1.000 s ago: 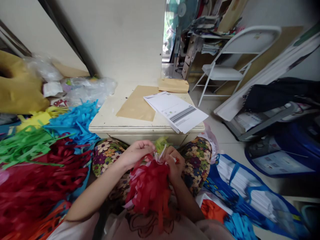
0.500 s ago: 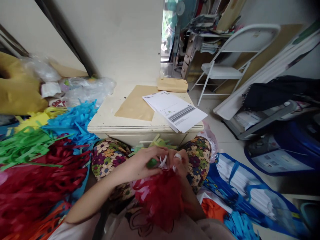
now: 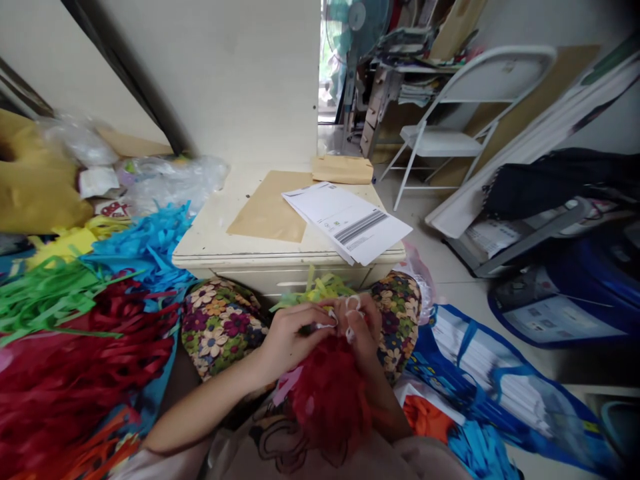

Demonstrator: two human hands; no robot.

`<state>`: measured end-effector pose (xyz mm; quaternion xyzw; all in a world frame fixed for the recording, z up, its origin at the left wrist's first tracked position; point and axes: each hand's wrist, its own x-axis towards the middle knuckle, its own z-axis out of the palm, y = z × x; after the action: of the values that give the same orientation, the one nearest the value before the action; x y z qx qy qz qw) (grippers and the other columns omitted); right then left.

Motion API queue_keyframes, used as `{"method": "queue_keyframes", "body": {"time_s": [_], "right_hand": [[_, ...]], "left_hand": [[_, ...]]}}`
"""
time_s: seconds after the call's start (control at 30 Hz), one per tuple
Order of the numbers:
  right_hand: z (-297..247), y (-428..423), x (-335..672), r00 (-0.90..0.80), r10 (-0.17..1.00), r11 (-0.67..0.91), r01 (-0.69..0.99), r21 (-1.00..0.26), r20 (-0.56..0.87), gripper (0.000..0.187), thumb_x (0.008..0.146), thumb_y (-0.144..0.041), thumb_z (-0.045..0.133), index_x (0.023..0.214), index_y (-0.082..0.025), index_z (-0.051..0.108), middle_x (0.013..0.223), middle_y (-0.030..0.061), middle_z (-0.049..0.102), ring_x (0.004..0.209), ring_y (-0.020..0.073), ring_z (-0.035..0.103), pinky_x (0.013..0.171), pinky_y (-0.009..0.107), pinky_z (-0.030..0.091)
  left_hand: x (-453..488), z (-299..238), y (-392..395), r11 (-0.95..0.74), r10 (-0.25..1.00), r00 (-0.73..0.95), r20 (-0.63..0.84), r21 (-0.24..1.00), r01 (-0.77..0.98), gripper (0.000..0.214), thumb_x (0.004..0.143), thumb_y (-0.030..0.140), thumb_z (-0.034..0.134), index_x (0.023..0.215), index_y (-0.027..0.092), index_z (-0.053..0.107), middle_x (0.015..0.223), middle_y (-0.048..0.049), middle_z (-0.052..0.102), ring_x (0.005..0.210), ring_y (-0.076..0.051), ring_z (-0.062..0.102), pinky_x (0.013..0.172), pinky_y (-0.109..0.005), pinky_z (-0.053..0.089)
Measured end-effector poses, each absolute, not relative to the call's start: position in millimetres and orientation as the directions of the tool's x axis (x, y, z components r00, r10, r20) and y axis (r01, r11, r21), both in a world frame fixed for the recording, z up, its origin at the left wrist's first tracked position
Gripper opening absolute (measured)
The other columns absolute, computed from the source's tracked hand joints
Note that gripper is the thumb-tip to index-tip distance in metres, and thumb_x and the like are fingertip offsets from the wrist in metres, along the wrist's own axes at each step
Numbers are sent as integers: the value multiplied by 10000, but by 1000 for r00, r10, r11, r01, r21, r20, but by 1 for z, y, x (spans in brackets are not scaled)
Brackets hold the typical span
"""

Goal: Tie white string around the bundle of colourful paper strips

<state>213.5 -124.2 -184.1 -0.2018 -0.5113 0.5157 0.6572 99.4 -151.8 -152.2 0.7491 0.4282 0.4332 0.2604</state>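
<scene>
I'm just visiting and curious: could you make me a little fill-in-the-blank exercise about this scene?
1. The thin string looped on the person's right hand is ____.
2. In the picture, the bundle of ribbon-like strips just below the left hand and right hand is mainly ____.
3. The flat paper sheet partly under the printed white papers is ____.
4. The white folding chair appears to the ____ of the fan.

Missing words: white; red; brown; right.

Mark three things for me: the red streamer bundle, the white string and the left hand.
Red streamer bundle [image 3: 327, 390]: head view, middle of its strips.
White string [image 3: 349, 332]: head view, a stretch just above the red strips.
Left hand [image 3: 289, 340]: head view, back of the hand.
</scene>
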Motion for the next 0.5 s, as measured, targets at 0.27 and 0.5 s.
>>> {"method": "queue_keyframes", "body": {"time_s": [0.27,0.5], "right_hand": [[-178,-126,217,-21,854,482,-343,-806,520,364,803,-304,387,465,-170,370,545,-10,389,493,97,377,471,248,321],[-176,-129,221,-21,867,476,-267,-838,498,261,784,-218,391,527,-178,408,623,-4,399,593,118,424,549,260,356]], "left_hand": [[99,-143,-159,-659,741,343,577,528,536,408,773,159,459,1168,164,359,762,-25,630,704,-98,583,667,-180,461],[103,-151,-158,-765,608,414,677,361,533,370,784,97,415,1150,145,415,854,-74,585,812,-111,550,716,-187,453]]}}
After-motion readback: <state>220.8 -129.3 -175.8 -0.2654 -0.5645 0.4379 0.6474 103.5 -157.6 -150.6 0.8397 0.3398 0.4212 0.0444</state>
